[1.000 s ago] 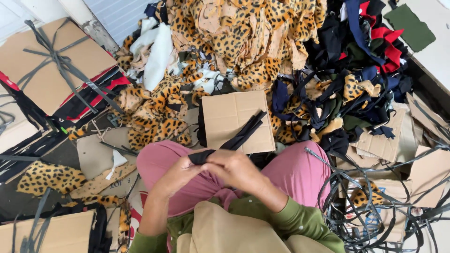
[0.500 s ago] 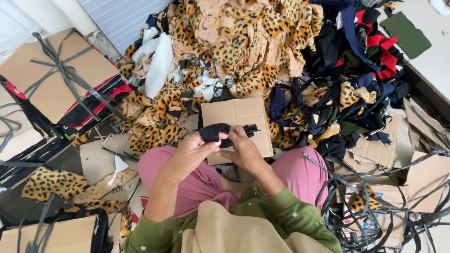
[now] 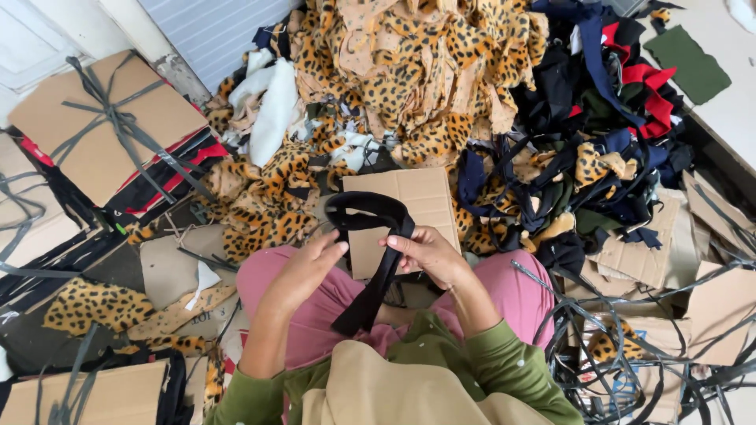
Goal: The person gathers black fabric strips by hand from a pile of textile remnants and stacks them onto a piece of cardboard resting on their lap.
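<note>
Two hands up over the pink lap, both busy with one black strap [image 3: 370, 260]. Nearest, down by the lap, the strap's loose tail, hanging free between the knees and ending just above the green sleeves. Long axis running from that tail up and slightly right, toward the fingers, then curling over into a loop. Right hand [image 3: 429, 256] pinching the strap where the loop meets the straight run, thumb and fingertips closed on it, wrist bent inward. Left hand [image 3: 303, 271] just beside the strap on its left, fingers curled and half spread, fingertips near the loop's lower left end; touching or not, cannot tell. Right hand clearly the one with the grip, left the one closing in. Above the fingers, the loop arching leftward, held up in front of a cardboard sheet [image 3: 421, 205] lying beyond the knees. Farther out, a big heap of leopard-print cloth [image 3: 409, 79] across the middle of the floor, dark and red scraps [image 3: 614, 118] toward the right edge. Far left, a cardboard bundle [image 3: 102, 126] tied with grey bands, near the floor's top left corner.
</note>
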